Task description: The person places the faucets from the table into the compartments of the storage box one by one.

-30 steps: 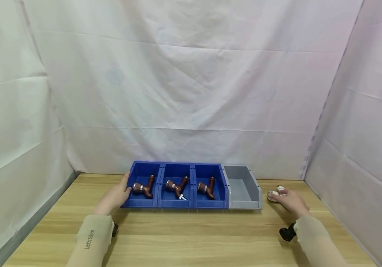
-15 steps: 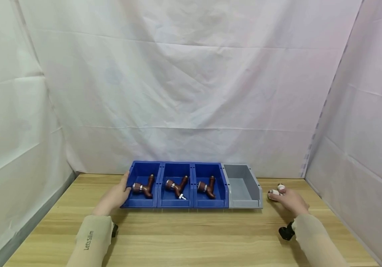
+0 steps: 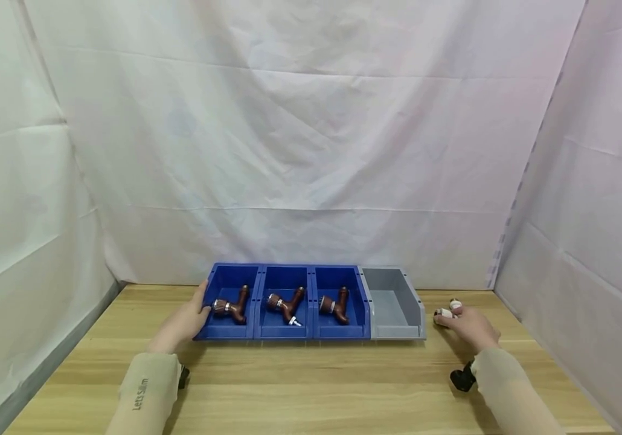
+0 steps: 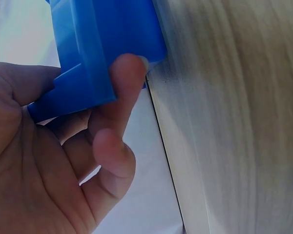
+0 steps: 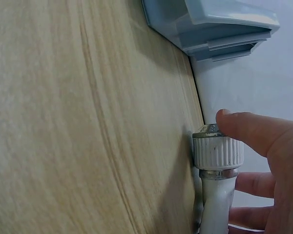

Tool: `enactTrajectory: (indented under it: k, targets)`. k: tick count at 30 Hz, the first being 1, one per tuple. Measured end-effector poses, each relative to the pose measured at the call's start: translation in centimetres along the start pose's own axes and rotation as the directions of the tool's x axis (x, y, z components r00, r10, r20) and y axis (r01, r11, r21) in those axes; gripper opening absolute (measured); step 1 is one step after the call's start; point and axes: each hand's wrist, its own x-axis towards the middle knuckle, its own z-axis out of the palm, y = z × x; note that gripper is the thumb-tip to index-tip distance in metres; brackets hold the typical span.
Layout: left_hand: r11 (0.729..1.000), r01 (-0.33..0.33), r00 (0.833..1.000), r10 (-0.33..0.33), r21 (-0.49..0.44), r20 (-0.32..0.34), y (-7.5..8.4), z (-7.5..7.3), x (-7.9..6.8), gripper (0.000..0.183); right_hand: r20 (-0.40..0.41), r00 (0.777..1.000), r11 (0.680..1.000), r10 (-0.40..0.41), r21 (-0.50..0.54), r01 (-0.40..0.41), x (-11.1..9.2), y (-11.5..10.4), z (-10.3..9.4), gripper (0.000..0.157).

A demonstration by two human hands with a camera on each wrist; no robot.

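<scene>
My left hand [image 3: 183, 321] grips the side wall of the leftmost blue bin [image 4: 85, 58], thumb on one side and fingers on the other. My right hand [image 3: 475, 326] holds a white tap [image 5: 217, 156] with a ribbed knob, just above or on the table right of the grey bin [image 3: 389, 308]. In the right wrist view the thumb lies at the knob's end and the other fingers reach behind the body. Three brown taps with ribbed knobs lie one per blue bin: a left one [image 3: 232, 307], a middle one [image 3: 287, 305] and a right one [image 3: 336, 306].
The middle blue bin [image 3: 284, 332] and right blue bin [image 3: 342, 332] stand joined in a row with the others on the wooden table [image 3: 311, 386]. White cloth [image 3: 300, 151] hangs behind and at both sides.
The head view has shifted a little, so the bins and hands appear slightly farther left. The right hand and white tap stay almost in place; the left hand keeps its grip.
</scene>
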Motion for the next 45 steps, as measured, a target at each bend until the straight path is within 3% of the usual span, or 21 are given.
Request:
enactTrajectory:
  k: [16,45]
  targets:
    - [1.0,-0.01,1.0,0.01,0.015,-0.02,-0.6,1.1,-1.4,0.063,-0.006,0.999,0.999,0.031,-0.022,-0.031,-0.6,0.3,1.3,0.069]
    - [1.0,-0.021,0.999,0.022,0.02,-0.041,-0.2,0.3,-0.5,0.063,-0.061,0.995,0.997,0.077,-0.023,-0.078,0.1,-0.6,0.8,0.06]
